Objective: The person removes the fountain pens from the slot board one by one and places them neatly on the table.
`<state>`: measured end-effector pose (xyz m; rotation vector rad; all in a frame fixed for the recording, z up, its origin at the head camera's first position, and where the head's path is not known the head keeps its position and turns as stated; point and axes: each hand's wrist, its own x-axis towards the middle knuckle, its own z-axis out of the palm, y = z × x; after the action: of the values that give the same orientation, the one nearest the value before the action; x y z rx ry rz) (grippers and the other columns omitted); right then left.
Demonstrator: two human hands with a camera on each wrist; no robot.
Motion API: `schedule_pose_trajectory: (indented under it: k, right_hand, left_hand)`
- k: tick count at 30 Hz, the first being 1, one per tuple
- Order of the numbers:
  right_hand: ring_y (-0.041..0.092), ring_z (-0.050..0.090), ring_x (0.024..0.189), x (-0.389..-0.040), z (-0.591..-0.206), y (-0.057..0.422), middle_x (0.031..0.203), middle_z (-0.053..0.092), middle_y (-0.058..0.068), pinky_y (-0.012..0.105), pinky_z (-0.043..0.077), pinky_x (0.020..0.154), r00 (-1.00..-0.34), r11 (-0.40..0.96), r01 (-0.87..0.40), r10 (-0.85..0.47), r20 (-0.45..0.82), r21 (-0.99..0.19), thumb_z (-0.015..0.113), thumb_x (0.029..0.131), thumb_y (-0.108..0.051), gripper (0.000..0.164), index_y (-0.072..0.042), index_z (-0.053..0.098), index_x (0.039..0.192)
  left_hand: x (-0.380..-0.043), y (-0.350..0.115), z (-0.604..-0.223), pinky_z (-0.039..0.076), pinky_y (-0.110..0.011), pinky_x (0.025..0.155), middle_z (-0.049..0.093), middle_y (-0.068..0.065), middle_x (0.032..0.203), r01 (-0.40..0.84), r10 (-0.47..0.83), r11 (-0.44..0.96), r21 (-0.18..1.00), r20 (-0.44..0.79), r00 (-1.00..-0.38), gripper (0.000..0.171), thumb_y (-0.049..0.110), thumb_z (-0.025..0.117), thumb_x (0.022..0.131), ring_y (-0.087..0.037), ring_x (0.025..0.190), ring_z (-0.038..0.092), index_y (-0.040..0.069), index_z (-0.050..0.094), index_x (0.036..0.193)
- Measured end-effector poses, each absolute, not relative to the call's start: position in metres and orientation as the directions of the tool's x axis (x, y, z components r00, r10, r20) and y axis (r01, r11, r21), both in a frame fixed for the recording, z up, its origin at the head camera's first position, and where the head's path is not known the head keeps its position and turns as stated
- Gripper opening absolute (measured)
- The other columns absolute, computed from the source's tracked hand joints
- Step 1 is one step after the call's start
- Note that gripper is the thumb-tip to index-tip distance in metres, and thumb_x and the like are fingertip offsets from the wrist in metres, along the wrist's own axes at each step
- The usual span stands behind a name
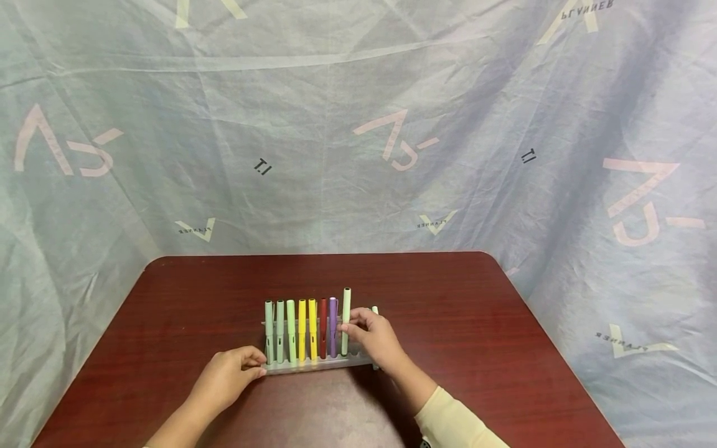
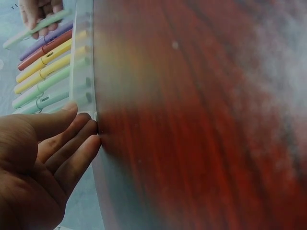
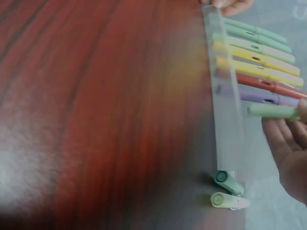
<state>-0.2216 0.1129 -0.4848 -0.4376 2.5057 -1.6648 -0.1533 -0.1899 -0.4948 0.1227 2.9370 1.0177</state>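
Observation:
A clear pen stand (image 1: 308, 367) sits on the table and bears a row of pens. From left to right they run from grey-green pens (image 1: 269, 326) through a light green pen (image 1: 291, 330), yellow pens (image 1: 302, 330) and a dark red pen (image 1: 323, 326) to a purple pen (image 1: 333, 330). My right hand (image 1: 382, 341) pinches a pale green pen (image 1: 346, 302) between thumb and fingers, beside the purple one and higher than the row. At the stand's left end, my left hand (image 2: 48, 158) pinches the corner, thumb on top.
Past the stand's right end lie a dark green pen (image 3: 228, 182) and a pale pen (image 3: 230, 200), side by side. The reddish-brown table (image 1: 476, 348) has rounded far corners. Grey printed cloth (image 1: 313, 155) hangs behind it and along both sides.

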Motion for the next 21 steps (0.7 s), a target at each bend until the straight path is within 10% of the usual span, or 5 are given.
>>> schedule_pose_trajectory:
  k: [21]
  right_hand:
    - [0.044, 0.069, 0.093, -0.221, -0.504, 0.153, 0.102, 0.068, 0.031, 0.039, 0.061, 0.074, -0.933, 0.111, -0.024, -0.359, -0.018, -0.993, 0.061, 0.097, -0.011, 0.027, 0.012, 0.058, 0.11]
  left_hand:
    - [-0.155, -0.188, -0.496, 0.056, -0.041, 0.082, 0.073, 0.013, 0.086, 0.033, 0.07, 0.786, 0.617, -0.035, -0.997, 0.013, 0.017, 0.077, 0.083, -0.014, 0.087, 0.07, 0.024, 0.07, 0.091]
